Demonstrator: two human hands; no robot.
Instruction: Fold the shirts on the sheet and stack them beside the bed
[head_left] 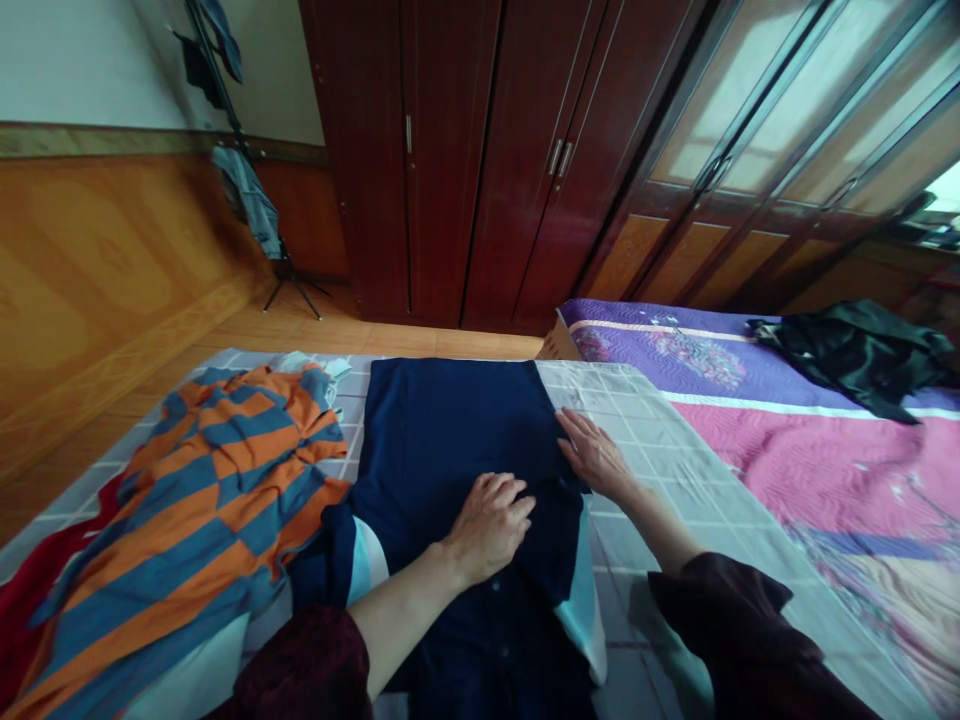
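A navy blue shirt (442, 420) with buttons and light blue and white sleeve panels lies spread on the checked bed cover in front of me. My left hand (491, 525) rests on the middle of the shirt, palm down, its fingers slightly bent and a little apart. At the shirt's right edge, my right hand (596, 455) lies with fingers stretched out, the fingertips touching the navy cloth. Just left of the shirt is a rumpled orange and blue striped garment (225, 460).
The pale checked bed cover (660, 480) runs under the clothes. Red cloth (60, 560) shows at the left. A second bed with a purple and pink quilt (750, 440) holds a dark garment (862, 350). Behind stand a dark red wardrobe (442, 170) and a clothes stand (232, 120).
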